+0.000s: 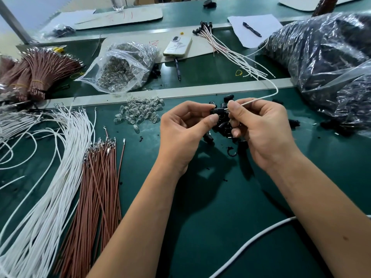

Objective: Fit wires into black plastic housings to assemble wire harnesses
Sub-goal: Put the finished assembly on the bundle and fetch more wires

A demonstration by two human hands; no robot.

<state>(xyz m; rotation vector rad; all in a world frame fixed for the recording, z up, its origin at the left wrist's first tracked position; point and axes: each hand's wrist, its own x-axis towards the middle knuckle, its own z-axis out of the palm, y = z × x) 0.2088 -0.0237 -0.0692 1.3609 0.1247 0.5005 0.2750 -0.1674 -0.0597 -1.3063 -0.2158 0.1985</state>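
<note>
My left hand (186, 127) pinches a small black plastic housing (217, 111) between thumb and fingertips above the green table. My right hand (259, 127) pinches a white wire (261, 98) close to its end, whose tip meets the housing's right side. The wire arcs away to the upper right. Under both hands lies a small pile of loose black housings (225, 127). White wires (50, 177) and brown wires (100, 187) lie fanned out at the left.
A heap of small clear bulbs (140, 111) lies left of my hands, behind it an open plastic bag of bulbs (122, 67). Finished harnesses (224, 45), a phone (177, 46), pens and paper sit at the back. A large plastic bag (325, 63) of black parts fills the right. A white cable (251, 245) crosses the front.
</note>
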